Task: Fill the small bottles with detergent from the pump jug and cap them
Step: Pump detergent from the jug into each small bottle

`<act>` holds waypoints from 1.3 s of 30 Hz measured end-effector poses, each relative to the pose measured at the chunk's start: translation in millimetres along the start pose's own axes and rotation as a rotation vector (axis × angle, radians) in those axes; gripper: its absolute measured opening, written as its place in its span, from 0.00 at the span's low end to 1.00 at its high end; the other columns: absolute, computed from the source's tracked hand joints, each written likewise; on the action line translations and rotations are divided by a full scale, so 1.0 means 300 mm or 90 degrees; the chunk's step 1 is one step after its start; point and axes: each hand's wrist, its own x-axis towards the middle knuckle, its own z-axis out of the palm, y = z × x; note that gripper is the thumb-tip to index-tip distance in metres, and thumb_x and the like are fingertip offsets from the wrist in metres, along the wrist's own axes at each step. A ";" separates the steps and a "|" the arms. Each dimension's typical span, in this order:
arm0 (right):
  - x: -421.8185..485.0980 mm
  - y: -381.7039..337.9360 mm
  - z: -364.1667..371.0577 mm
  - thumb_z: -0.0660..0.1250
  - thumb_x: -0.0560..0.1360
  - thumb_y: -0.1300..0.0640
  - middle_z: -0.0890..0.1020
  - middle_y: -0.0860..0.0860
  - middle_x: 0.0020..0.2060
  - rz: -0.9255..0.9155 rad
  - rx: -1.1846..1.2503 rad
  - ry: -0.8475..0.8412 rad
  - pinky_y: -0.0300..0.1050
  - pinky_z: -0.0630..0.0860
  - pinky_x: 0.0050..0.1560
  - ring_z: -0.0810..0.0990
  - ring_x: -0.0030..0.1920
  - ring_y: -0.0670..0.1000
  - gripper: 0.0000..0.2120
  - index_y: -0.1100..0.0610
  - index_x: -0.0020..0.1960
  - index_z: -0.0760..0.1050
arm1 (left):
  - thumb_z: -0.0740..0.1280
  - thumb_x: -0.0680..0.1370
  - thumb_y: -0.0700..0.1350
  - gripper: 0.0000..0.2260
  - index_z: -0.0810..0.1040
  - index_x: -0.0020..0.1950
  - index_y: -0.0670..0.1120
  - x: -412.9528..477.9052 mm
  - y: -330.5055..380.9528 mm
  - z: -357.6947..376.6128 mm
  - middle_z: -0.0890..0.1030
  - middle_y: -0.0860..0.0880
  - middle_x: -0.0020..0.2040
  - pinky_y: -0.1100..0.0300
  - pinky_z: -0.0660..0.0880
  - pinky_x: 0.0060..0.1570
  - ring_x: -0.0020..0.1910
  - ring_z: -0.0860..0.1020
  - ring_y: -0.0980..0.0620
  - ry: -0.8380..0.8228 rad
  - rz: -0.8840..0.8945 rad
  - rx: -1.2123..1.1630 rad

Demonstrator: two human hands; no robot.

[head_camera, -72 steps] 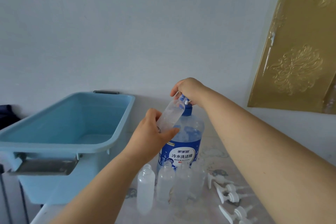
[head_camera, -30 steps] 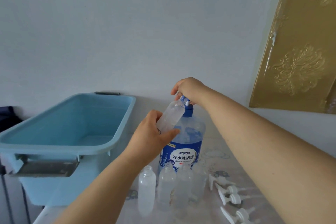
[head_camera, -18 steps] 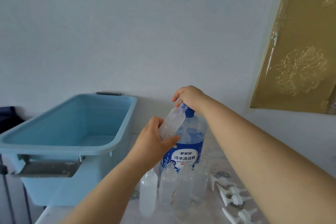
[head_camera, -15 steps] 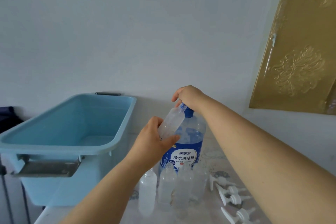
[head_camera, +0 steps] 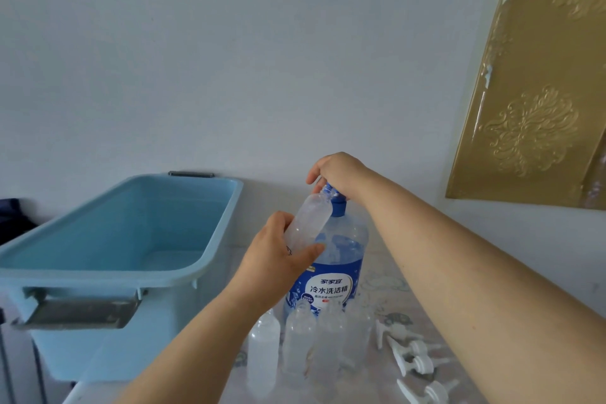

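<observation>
The one view comes from a wide-angle camera worn on the person's head, facing forward and slightly down. It sits close behind the left hand [head_camera: 278, 259] and right hand [head_camera: 337, 174] at mid-frame. The wall [head_camera: 229, 59] fills the upper half and the bench [head_camera: 393, 275] the lower right.

One pump jug [head_camera: 331, 275] is counted. Five small bottles are seen: one held bottle [head_camera: 308, 223] tilted at the jug's neck, and four standing bottles [head_camera: 298, 338] lined up in front of the jug. At least three white spray caps [head_camera: 410, 359] are counted to the right of the jug's base. One blue tub [head_camera: 108, 272] is found to the jug's left.
</observation>
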 end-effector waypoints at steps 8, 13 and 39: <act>0.039 -0.046 0.015 0.60 0.76 0.66 0.78 0.58 0.62 0.102 -0.066 -0.056 0.46 0.73 0.54 0.74 0.48 0.56 0.15 0.58 0.60 0.79 | 0.70 0.74 0.53 0.15 0.69 0.54 0.51 -0.009 0.008 0.000 0.77 0.53 0.44 0.75 0.67 0.23 0.35 0.77 0.58 0.004 -0.014 -0.023; 0.013 -0.031 0.012 0.59 0.76 0.62 0.81 0.59 0.57 0.135 0.039 -0.045 0.47 0.74 0.49 0.74 0.43 0.56 0.12 0.58 0.53 0.80 | 0.71 0.74 0.53 0.15 0.69 0.54 0.51 -0.014 0.015 0.000 0.77 0.53 0.43 0.74 0.67 0.23 0.34 0.76 0.58 -0.006 -0.026 -0.029; -0.329 0.013 -0.046 0.63 0.76 0.57 0.78 0.52 0.43 -0.046 0.427 0.314 0.42 0.69 0.41 0.73 0.43 0.51 0.04 0.57 0.45 0.75 | 0.72 0.72 0.55 0.19 0.71 0.58 0.54 -0.288 0.033 0.004 0.80 0.49 0.49 0.61 0.75 0.45 0.43 0.77 0.58 -0.083 0.052 -0.334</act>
